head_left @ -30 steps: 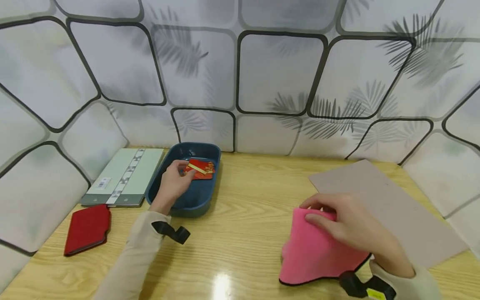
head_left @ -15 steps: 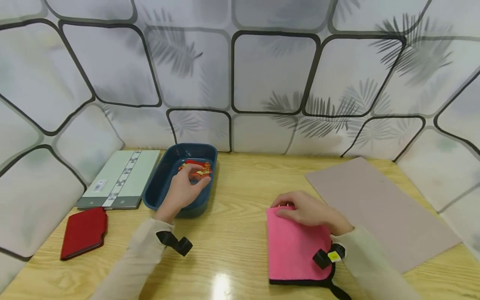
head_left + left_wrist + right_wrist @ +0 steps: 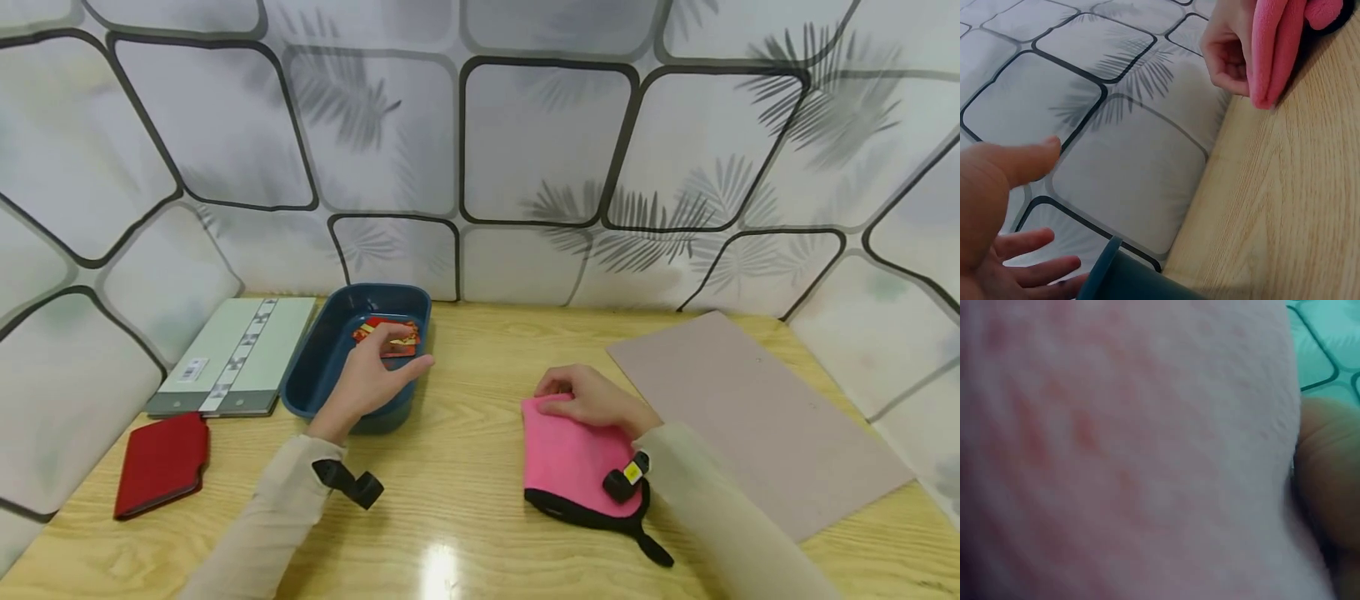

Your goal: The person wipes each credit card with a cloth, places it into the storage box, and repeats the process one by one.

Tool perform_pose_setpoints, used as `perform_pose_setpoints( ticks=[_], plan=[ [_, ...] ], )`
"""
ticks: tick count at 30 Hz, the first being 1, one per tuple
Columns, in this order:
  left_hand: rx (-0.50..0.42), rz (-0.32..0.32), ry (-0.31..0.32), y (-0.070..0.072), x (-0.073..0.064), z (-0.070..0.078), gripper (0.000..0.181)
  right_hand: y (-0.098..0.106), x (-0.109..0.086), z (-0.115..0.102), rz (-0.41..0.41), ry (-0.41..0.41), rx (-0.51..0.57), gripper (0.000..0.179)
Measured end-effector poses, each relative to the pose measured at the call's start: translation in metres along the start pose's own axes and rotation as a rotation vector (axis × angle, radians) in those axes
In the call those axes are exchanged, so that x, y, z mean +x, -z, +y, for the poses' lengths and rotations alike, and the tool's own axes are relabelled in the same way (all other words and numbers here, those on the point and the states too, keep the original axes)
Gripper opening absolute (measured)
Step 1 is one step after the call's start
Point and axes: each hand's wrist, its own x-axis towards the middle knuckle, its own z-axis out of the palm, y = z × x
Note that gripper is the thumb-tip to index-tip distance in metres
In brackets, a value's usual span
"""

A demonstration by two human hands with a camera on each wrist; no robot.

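Observation:
My left hand (image 3: 367,381) reaches over the blue plastic bin (image 3: 300,398), thumb and fingers spread apart with nothing between them. Red packets with gold print (image 3: 397,350) lie inside the bin, partly covered by that hand. On the right, my right hand (image 3: 588,396) pinches the upper edge of a folded pink cloth (image 3: 573,454), which has black edging and a black loop. In the left wrist view, the cloth (image 3: 1277,50) hangs in soft layers, its lower corner close to the tabletop. Blurred pink fabric (image 3: 1147,450) fills most of the right wrist view.
Left of the bin lies a pale green folder (image 3: 232,350) with a patterned band. In front of it is a red leather-like booklet (image 3: 161,465). A flat greyish-pink sheet (image 3: 757,425) covers the right side of the wooden table (image 3: 465,500). A patterned curtain (image 3: 540,150) stands behind.
My right hand has carried the pink cloth left and slightly away from me, off the sheet's front. My left fingers have come off the red packet and spread.

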Motion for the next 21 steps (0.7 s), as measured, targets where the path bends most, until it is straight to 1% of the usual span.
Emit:
perform_pose_setpoints(
  ticks=[2,5,8,11,13,17,19,21],
  plan=[
    [-0.017,0.009,-0.037,-0.001,0.001,0.001,0.054,-0.002,0.002,0.005,0.025,-0.011,-0.006,0.009],
    [-0.043,0.023,-0.077,-0.003,0.001,0.001,0.051,-0.003,0.004,0.009,0.061,-0.021,-0.01,0.009],
    [-0.056,0.046,-0.118,-0.005,0.002,0.0,0.05,-0.004,0.006,0.012,0.079,-0.029,-0.015,0.009],
    [-0.057,0.065,-0.167,-0.006,0.003,-0.001,0.051,-0.003,0.006,0.012,0.092,-0.037,-0.028,0.014],
    [-0.053,0.07,-0.191,-0.006,0.003,-0.002,0.052,0.0,0.005,0.008,0.131,-0.041,-0.043,0.021],
    [-0.048,0.049,-0.189,-0.006,0.002,-0.004,0.053,0.012,-0.001,-0.004,0.229,-0.04,-0.068,0.037],
    [-0.047,0.031,-0.189,-0.006,0.001,-0.004,0.054,0.019,-0.008,-0.01,0.256,-0.037,-0.075,0.042],
    [-0.039,0.017,-0.197,-0.005,-0.001,-0.004,0.055,0.026,-0.016,-0.013,0.267,-0.039,-0.084,0.045]
  ],
)
